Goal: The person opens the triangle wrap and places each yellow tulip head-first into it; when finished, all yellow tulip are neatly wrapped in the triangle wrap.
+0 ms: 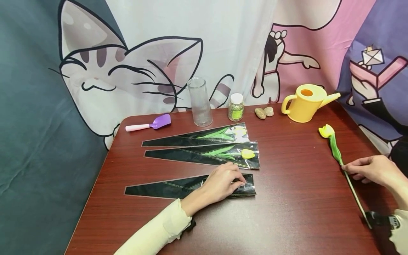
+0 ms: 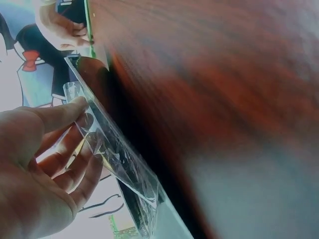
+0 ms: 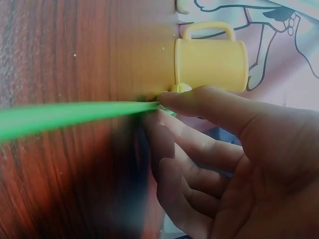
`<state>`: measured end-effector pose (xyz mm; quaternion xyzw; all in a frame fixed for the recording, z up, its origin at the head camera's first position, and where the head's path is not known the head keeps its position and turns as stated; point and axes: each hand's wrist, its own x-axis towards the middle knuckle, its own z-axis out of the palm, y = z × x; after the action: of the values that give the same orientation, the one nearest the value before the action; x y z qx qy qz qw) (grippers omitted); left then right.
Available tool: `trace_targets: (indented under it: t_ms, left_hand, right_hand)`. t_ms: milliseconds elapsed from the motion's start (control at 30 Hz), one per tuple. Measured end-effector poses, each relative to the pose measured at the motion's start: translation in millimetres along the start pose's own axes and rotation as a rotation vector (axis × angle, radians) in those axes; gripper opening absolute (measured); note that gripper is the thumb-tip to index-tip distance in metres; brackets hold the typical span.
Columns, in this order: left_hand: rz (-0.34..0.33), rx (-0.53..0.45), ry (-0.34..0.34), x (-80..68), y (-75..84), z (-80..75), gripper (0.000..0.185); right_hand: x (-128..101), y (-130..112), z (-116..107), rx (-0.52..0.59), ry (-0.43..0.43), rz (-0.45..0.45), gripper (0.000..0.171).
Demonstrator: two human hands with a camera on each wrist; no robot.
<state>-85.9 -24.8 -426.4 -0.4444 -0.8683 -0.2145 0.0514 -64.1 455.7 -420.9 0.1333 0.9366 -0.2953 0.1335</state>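
My right hand (image 1: 377,170) pinches the green stem of a yellow artificial tulip (image 1: 335,150) between thumb and fingertips, at the table's right side. Its bloom points away from me, and the stem (image 3: 75,114) runs across the right wrist view. At the front middle, a black flower sleeve (image 1: 153,189) with a clear face lies flat, narrow end to the left. My left hand (image 1: 223,180) covers part of it; in the left wrist view the thumb and fingers pinch the clear film (image 2: 107,144) at its wide end. Two similar sleeves (image 1: 178,155) behind it each hold a yellow tulip.
Along the back stand a purple scoop (image 1: 160,121), a clear glass vase (image 1: 200,104), a lidded jar (image 1: 236,108) of small granules, two pebbles (image 1: 260,113) and a yellow watering can (image 1: 302,104). A printed curtain (image 1: 248,46) hangs behind the wooden table (image 1: 296,212).
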Motion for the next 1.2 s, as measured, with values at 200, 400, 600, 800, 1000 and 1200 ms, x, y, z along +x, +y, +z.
trace_targets:
  t_ms: [200,400,600,800,1000,1200]
  left_hand:
    - [0.017,0.008,0.004,1.2,1.6,-1.7,0.006]
    - [0.036,0.006,0.002,3.3,2.5,-2.1,0.005]
    - [0.043,0.025,0.004,4.4,2.4,-1.4,0.005]
    - [0.049,0.029,0.013,6.8,1.9,-1.3,0.005]
    - [0.049,0.016,0.015,8.5,1.4,-1.7,0.005]
    - [0.043,0.005,0.012,9.9,1.1,-1.2,0.005]
  right_hand:
    - [-1,1,2,0.037,0.005,-0.015,0.048]
    - [-3,-1,7,0.065,0.111,-0.021,0.046]
    - [-6,-4,7,0.124,0.13,-0.037,0.044]
    - [-14,-11,8,0.488,0.121,-0.069,0.014]
    - [-23,-26,19,1.127,0.005,-0.169,0.025]
    - [-30,-46,39,1.56,-0.058,-0.149,0.028]
